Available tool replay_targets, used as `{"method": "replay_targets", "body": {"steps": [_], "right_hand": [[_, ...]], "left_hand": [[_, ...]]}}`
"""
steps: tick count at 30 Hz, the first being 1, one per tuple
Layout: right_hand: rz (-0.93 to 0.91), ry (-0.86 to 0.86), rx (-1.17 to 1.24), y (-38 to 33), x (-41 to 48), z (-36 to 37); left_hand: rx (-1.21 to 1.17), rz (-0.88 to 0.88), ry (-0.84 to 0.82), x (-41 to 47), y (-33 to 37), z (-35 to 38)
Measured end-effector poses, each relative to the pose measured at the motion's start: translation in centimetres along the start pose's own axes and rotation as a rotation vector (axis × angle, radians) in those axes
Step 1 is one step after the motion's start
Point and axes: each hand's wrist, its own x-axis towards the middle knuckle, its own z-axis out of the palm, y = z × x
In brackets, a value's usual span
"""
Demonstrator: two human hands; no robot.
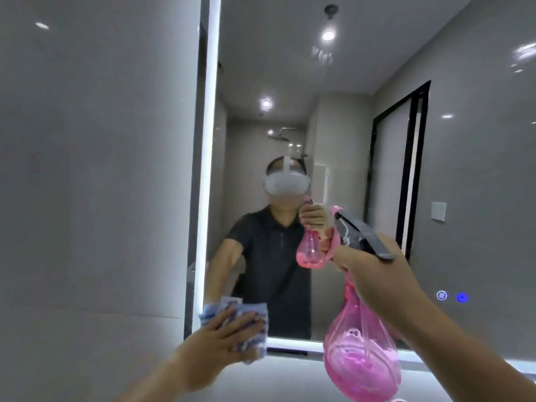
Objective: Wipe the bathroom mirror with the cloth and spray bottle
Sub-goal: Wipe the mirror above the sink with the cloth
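Here, mirror (333,140) fills the far wall ahead, lit strip down its left edge and along the bottom. Cloth (246,320), blue and white, is pressed flat against the glass at the mirror's lower left corner, under the left hand (220,340). Left fingers (249,322) spread wide over the cloth, palm pinning it to the glass.

Bottle (359,361), pink and see-through, hangs near, right of the cloth, in the right hand (374,274). Right fingers wrap the neck and trigger area; whether the trigger is squeezed, cannot tell. Long axis runs roughly upright, body low, dark spray head (359,236) on top, nozzle aimed far and left at the glass around mid height. Some pink liquid sits in the bottom.

Key relation: the spray head points at a patch up and right of the cloth, so the cloth hand has to travel up and right across the glass to reach any wet area. Left hand is the one touching the mirror; right hand holds off, apart from the glass.

Further out: grey tiled wall on the left, two blue touch icons (452,296) low right on the mirror. Likely step: spray, then wipe.
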Motion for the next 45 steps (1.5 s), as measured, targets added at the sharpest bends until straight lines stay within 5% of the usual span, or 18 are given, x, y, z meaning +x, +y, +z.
{"method": "replay_targets", "body": {"steps": [4, 9, 13, 15, 19, 22, 24, 26, 29, 33, 36, 41, 43, 45], "right_hand": [[0.025, 0.022, -0.061, -0.2, -0.9, -1.3], [0.067, 0.134, -0.162, 0.5, -0.9, -4.0], [0.107, 0.298, -0.099, 0.6, 0.3, -6.5], [0.145, 0.366, -0.038, 0.9, 0.7, -7.7], [0.189, 0.399, -0.050, 1.8, 0.4, -9.3], [0.234, 0.327, -0.081, 2.6, -0.1, -10.3], [0.228, 0.332, -0.100, 3.1, 0.1, -11.5], [0.218, 0.353, -0.064, 3.5, 0.3, -12.6], [0.187, 0.318, -0.076, 3.3, 0.3, -13.8], [0.182, 0.332, 0.097, 3.1, 0.5, -15.2], [0.145, 0.358, 0.102, 3.0, 1.1, -16.2], [0.074, 0.269, -0.035, 3.6, 0.4, -17.4], [0.084, 0.248, -0.023, 4.6, -0.3, -18.2], [0.099, 0.245, -0.016, 5.4, -0.8, -18.9]], "left_hand": [[0.141, 0.280, 0.079, 0.5, -5.8, -2.2], [-0.162, -0.387, 0.393, 9.7, -15.0, -11.2], [-0.409, -0.710, 0.408, 15.5, -16.7, -14.9], [-0.343, -0.575, 0.443, 15.8, -13.0, -13.8], [-0.100, 0.104, 0.255, 12.5, -3.3, -9.9], [0.022, 0.303, 0.210, 12.1, -4.1, -9.3], [-0.015, 0.154, 0.336, 13.9, -7.4, -10.8], [-0.091, -0.185, 0.455, 16.7, -11.6, -13.3], [-0.279, -0.572, 0.421, 20.7, -15.8, -16.6], [-0.425, -0.731, 0.479, 24.7, -12.3, -17.9], [-0.313, -0.358, 0.504, 24.8, -4.3, -15.4], [0.025, 0.334, 0.108, 19.1, 2.8, -11.8], [0.081, 0.380, 0.151, 19.5, 0.1, -13.4], [0.059, 0.170, 0.306, 22.2, -3.8, -16.3]]}}
